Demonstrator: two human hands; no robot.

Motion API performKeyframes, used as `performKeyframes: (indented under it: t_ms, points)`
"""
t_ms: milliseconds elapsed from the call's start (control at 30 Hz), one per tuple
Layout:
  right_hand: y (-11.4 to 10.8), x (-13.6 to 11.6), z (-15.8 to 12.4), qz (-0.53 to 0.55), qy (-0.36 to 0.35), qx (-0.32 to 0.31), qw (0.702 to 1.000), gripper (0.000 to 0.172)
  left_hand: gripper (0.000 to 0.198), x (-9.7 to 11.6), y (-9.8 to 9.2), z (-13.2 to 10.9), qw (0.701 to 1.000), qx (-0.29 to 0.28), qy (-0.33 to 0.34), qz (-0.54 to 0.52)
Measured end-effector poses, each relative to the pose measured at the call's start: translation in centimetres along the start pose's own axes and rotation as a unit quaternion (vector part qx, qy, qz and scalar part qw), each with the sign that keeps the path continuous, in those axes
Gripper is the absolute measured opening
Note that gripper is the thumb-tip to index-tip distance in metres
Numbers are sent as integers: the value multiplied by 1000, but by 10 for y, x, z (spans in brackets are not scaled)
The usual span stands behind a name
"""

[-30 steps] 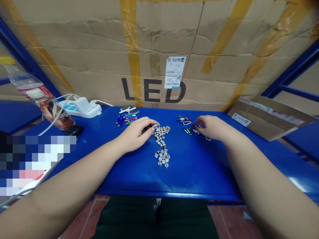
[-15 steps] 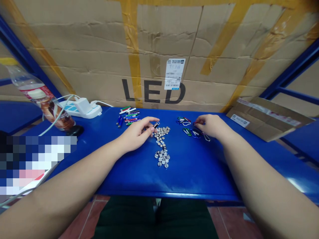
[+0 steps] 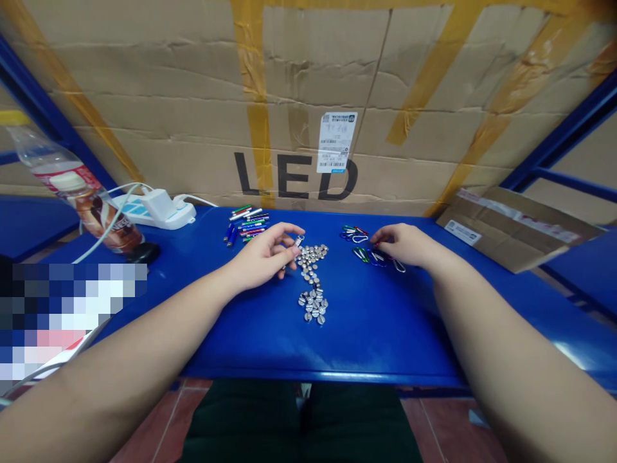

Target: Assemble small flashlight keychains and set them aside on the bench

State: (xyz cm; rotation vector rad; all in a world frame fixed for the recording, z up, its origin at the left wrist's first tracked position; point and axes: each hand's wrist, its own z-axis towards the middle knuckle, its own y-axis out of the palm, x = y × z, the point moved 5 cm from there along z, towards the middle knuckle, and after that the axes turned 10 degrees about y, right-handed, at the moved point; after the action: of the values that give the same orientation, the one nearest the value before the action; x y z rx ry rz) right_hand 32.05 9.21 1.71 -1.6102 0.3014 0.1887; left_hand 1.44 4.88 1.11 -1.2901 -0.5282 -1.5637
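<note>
My left hand (image 3: 260, 254) rests at the left edge of a long heap of silver screws (image 3: 312, 278), its fingertips pinching a small metal mini flashlight (image 3: 299, 241). Several more mini flashlights in green, blue and red (image 3: 247, 224) lie in a bunch behind that hand. My right hand (image 3: 402, 245) sits over a group of coloured carabiner clips (image 3: 369, 256), with a dark red carabiner (image 3: 375, 238) between its fingertips. Part of the clip group is hidden under those fingers.
All of this lies on a blue table (image 3: 380, 334). A plastic bottle (image 3: 81, 193) and a white power strip (image 3: 154, 212) stand at the back left. A flat cardboard piece (image 3: 511, 231) lies at the right, and a large taped carton printed LED (image 3: 294, 128) fills the back.
My left hand has shifted slightly left, with its fingers more spread and the small flashlight now nearer the fingertips. My right hand has moved a little left over the clips.
</note>
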Motion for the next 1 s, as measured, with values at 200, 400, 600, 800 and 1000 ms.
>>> performKeyframes:
  t_ms: [200,400,600,800,1000]
  points:
    - [-3,1,-3,-26,-3,-24,999,26,35,0,0,-1,1000,-11,2,11]
    - [-3,-2,-4,-50,48,-20,997,23,35,-1,1,-1,1000,-17,3,12]
    - [5,-2,-1,2,70,-40,997,18,36,-1,2,-1,1000,-26,6,17]
    - [-6,-9,-8,184,-5,-7,983,14,35,1,4,-1,999,-35,4,-1]
    - [8,-53,-32,482,-105,-98,864,48,39,4,12,-4,998,-61,-13,-21]
